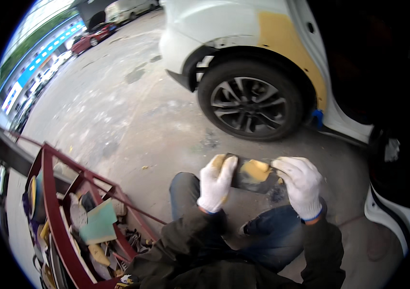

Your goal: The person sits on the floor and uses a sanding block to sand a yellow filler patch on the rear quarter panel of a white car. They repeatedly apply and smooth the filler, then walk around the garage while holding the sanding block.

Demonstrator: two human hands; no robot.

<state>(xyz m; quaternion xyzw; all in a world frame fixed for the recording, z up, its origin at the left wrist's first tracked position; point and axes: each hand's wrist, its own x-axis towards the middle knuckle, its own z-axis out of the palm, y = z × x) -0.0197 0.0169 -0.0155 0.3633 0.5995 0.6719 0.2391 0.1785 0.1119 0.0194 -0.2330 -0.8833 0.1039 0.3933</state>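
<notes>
L hand (216,184) grips dark mixing board (238,180) by its L edge, R hand (302,184) curls nr R edge, hold unclear; board prob. best kept level under yellow filler (256,170).

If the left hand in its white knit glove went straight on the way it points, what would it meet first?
Setting aside the dark rectangular board it grips, the left hand would probably meet the black-tyred spoked wheel of the white car first, though depth is hard to judge.
</notes>
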